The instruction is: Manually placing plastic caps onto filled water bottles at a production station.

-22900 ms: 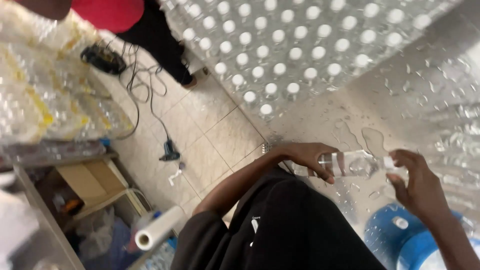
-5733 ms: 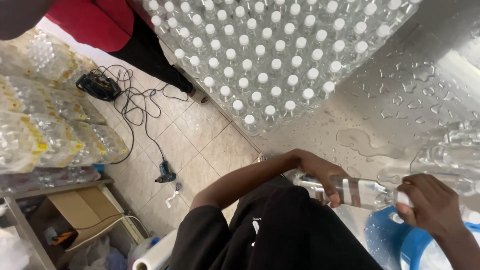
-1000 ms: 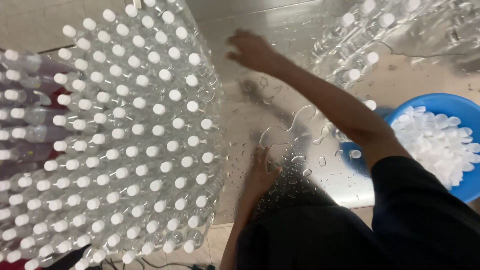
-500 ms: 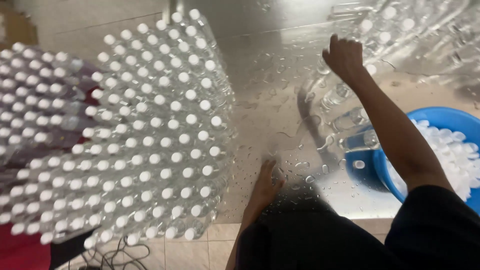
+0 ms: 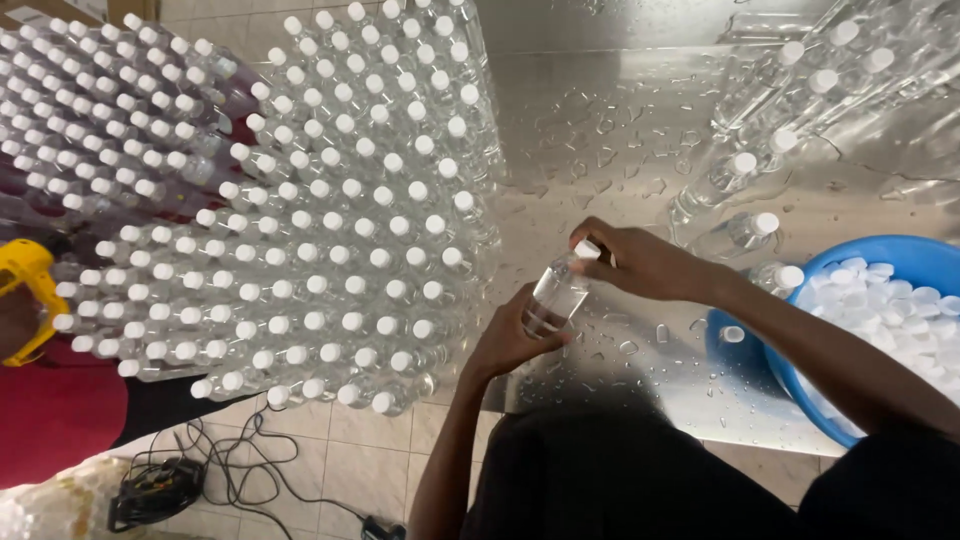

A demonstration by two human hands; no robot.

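Observation:
A small clear plastic water bottle [image 5: 556,296] stands tilted over the wet steel table [image 5: 620,130]. My left hand [image 5: 512,338] grips its lower body from below. My right hand [image 5: 640,262] closes its fingers on the white cap [image 5: 587,249] at the bottle's top. To the left of my hands stands a big block of capped clear bottles [image 5: 330,200], packed close together.
A blue basin [image 5: 900,262] full of white caps sits at the right. Several capped bottles [image 5: 760,150] stand behind it. Another person in a red top [image 5: 50,420] with a yellow tool [image 5: 28,290] is at the left. Cables [image 5: 220,470] lie on the tiled floor.
My right hand came back from the far bottles with one bottle. My left hand rose from the table edge and took its base; both hands now hold it.

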